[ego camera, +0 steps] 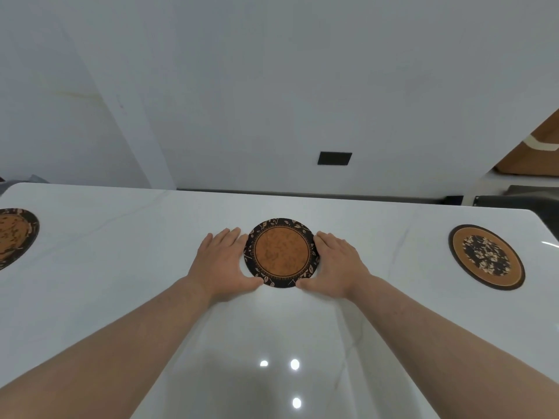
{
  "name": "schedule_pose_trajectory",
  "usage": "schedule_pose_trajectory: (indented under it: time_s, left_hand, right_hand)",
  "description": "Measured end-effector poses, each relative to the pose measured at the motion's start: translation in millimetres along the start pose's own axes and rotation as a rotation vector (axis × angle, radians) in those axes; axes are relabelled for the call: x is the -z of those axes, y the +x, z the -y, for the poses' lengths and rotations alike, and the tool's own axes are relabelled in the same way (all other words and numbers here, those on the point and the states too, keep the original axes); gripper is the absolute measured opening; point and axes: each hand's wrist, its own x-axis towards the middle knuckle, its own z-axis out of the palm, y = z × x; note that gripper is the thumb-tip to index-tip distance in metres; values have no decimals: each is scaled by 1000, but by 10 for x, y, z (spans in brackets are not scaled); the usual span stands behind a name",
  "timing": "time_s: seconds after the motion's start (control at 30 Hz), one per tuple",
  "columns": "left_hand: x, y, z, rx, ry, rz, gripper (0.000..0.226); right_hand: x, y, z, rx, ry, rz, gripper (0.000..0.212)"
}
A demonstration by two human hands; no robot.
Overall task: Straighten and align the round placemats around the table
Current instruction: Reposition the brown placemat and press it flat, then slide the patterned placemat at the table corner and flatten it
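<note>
- A round brown mat with a black leafy border [282,253] lies near the far edge of the white counter [272,328].
- The left hand [222,263] and right hand [340,264] lie flat, touching its sides.
- A second mat [487,257] sits near the right edge.
- A third mat [15,237] is cut off at the left edge.

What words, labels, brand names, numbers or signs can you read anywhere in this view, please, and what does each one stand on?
None: no readable text shows anywhere.
Middle placemat, between the left hand and right hand: leaf border and mottled centre, no lettering.
Right placemat: floral pattern only.
Left placemat: pattern only, partly cut off by the frame.
Dark wall plate: blank.
White table: veining and light reflections only.
</note>
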Motion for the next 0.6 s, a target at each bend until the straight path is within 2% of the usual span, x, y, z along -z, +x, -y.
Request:
schedule_pose_trajectory:
  time_s: [0.07,0.17,0.3,0.37,0.6]
  left_hand:
    - [75,6,-25,2,-5,76,107]
    - [292,-72,-49,-26,-49,212,92]
    - [639,-395,-104,-7,-41,254,68]
    - [771,-620,-79,53,-41,231,65]
    - [1047,-1546,1,190,-124,209,55]
  right_hand:
    - [95,-13,31,1,-8,50,105]
    - [265,-91,117,24,29,103,69]
    - [443,-309,186,81,14,26,35]
    - [518,-446,226,95,-1,31,31]
    - [795,-1034,428,77,5,74,39]
